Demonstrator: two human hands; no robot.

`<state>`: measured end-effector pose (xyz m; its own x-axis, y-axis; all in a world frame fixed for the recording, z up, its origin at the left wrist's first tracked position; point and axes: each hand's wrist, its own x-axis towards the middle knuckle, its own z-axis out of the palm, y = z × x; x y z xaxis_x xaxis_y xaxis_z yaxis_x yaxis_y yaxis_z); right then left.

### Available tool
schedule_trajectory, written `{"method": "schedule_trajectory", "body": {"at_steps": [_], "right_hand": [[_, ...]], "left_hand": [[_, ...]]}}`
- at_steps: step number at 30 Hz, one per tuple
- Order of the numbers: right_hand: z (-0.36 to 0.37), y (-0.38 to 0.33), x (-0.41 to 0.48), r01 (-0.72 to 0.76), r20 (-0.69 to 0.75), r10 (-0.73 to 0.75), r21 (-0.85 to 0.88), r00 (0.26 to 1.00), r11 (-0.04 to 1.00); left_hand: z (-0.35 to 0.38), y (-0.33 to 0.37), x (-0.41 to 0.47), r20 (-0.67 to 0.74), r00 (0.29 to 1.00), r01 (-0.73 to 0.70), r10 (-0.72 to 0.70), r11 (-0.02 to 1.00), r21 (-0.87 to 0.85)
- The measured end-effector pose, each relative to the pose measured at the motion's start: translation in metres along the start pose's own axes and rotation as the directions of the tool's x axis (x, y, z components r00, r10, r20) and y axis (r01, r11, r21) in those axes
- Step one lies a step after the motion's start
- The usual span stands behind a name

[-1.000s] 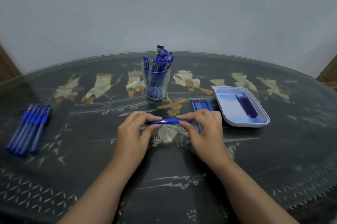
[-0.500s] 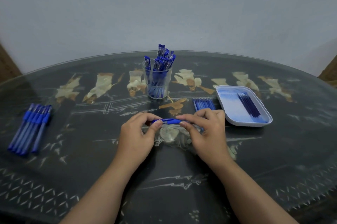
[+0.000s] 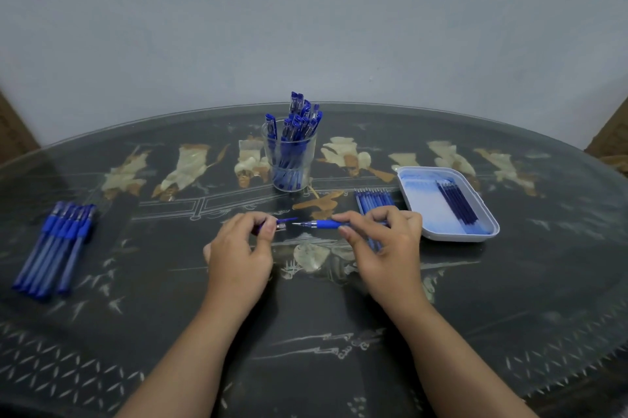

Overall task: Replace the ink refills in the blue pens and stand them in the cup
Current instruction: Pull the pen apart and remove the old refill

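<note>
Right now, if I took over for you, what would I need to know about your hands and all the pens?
The left hand pinches the cap, which is off the pen. The right hand grips the pen, its bare tip pointing left at the cap.
The cup at the back middle holds many pens standing up; those look done.
A row of pens lies on the table at the far left, seemingly waiting.
The loose refills lie beside the white tray; the darker refills lie in it. I cannot tell which are fresh.
Left to do: swap this pen's refill, cap it, stand it in the cup, then the row.
</note>
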<state>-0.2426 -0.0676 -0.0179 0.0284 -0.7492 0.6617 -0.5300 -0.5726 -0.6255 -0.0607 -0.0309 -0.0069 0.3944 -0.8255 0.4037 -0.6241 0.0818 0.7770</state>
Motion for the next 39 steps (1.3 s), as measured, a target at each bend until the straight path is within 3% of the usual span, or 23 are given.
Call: {"method": "schedule_trajectory", "body": {"at_steps": [6,9,14,19,21,25,34,39], "right_hand": [[-0.002,-0.0003,0.0027,-0.072,0.072,0.069,0.039,0.995,0.997],[-0.0023,0.0006,0.0035,-0.092,0.09,0.089,0.037,0.992,0.995],[-0.0008,0.0032,0.0042,-0.099,0.097,0.096,0.029,0.991,0.995],[-0.0009,0.004,0.0037,-0.105,0.109,0.101,0.03,0.989,0.994],[-0.0003,0.0039,0.0037,-0.096,0.112,0.093,0.017,0.989,0.995],[0.0006,0.004,0.0037,-0.104,0.126,0.102,0.013,0.987,0.995],[0.0009,0.0047,0.0038,-0.103,0.102,0.101,0.011,0.99,0.995],[-0.0002,0.0034,0.0043,-0.111,0.114,0.109,0.01,0.987,0.994]], "left_hand": [[0.0009,0.0059,0.0005,0.126,0.987,0.058,-0.104,0.944,0.325],[0.0015,0.0064,0.0009,0.172,0.978,0.04,-0.116,0.919,0.392],[0.0009,0.007,-0.0003,0.191,0.977,0.022,-0.09,0.943,0.332],[-0.0018,0.0095,-0.0025,0.153,0.988,-0.032,0.027,0.999,0.028],[-0.0029,0.0091,-0.003,0.143,0.989,-0.037,0.039,0.999,-0.019],[-0.0027,0.0068,-0.0013,0.143,0.99,-0.02,0.022,1.0,-0.017],[0.0015,0.008,-0.0012,0.235,0.971,-0.027,-0.031,0.97,0.241],[0.0013,0.0032,-0.0003,0.18,0.983,-0.06,0.041,0.993,0.101]]}}
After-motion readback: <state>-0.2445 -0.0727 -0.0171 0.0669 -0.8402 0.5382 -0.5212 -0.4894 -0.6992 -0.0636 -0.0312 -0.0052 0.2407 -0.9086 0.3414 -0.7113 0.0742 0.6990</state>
